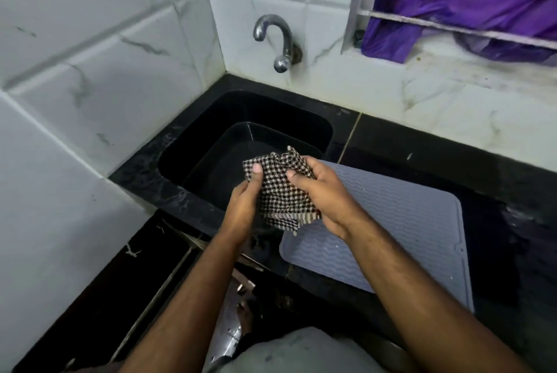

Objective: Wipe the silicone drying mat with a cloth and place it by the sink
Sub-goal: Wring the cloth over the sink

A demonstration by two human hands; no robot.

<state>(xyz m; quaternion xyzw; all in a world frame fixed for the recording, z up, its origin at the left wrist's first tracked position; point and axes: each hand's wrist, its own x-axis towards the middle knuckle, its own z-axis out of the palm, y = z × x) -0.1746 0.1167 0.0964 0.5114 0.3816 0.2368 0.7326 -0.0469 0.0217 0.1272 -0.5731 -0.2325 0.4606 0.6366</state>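
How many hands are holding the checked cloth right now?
2. The left hand grips the cloth on its left side, over the sink. The right hand grips its right side, above the near corner of the grey drying mat.

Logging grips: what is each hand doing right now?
Left hand: grips the checkered cloth.
Right hand: grips the same cloth.

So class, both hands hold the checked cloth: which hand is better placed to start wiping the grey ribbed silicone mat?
Probably the right hand: it grips the checked cloth directly above the grey ribbed silicone mat.
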